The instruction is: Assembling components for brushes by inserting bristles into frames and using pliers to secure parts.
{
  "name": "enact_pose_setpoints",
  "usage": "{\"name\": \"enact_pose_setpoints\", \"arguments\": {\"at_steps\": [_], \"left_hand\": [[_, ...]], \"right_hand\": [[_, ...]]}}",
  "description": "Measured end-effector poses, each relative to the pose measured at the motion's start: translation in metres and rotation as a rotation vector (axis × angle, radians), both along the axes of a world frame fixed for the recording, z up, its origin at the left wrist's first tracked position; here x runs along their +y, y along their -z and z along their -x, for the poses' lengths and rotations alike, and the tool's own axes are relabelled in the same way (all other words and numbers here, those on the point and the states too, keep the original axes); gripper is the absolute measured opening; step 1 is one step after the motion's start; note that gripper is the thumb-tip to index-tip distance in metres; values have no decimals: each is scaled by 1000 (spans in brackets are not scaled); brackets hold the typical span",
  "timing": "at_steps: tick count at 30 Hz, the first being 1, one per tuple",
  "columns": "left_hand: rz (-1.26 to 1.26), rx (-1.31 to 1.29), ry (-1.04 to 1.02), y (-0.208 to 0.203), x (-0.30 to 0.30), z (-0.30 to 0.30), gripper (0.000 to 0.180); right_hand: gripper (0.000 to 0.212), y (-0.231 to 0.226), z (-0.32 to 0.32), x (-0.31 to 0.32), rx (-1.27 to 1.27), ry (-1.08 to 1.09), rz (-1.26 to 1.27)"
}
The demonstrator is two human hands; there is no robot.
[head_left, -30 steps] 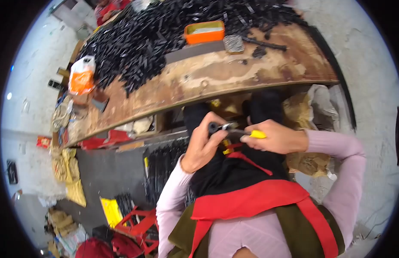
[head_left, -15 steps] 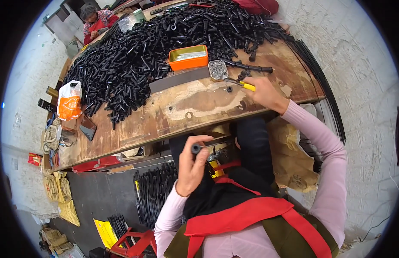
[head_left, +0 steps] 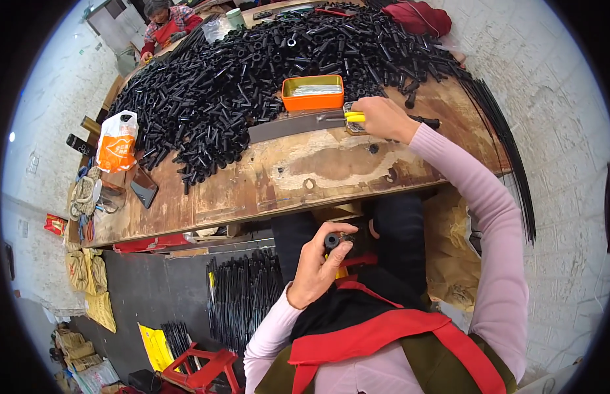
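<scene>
- Tube (head_left: 332, 241): held in your curled left hand (head_left: 320, 261); how finished, I cannot tell.
- Your right hand (head_left: 387, 120) grips a yellow tool (head_left: 355, 117) at the tray (head_left: 356, 129).
- Beyond both hands, many loose tubes (head_left: 216, 108) lie heaped.

Pink-sleeved right arm (head_left: 490, 203) reaching forward, bare right hand (head_left: 386, 119) clenched
Bare left hand (head_left: 314, 266) curled, pink-sleeved left forearm (head_left: 272, 331) angled inward
</scene>
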State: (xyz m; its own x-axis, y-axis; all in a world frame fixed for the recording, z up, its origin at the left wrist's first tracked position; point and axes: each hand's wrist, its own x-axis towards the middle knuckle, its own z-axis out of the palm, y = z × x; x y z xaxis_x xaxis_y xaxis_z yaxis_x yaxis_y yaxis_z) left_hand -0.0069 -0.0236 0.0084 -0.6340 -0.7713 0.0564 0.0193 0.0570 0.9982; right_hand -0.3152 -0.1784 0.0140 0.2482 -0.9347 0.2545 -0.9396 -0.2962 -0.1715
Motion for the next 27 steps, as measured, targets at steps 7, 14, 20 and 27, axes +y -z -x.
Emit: {"name": "enact_pose_setpoints", "arguments": {"at_steps": [7,14,20,27], "left_hand": [[41,38,-34,-11,9,-5,28],[152,213,-50,-15,27,-20,46],[188,240,-59,-18,30,-39,48],[127,296,-149,-8,35,-50,58]], "right_hand": [[21,-22,5,-4,-355,167,-182],[18,-18,5,-3,-1083,379,-385],[23,-21,-12,10,-621,397,-92],[23,-35,-47,42,-518,357,-18]]}}
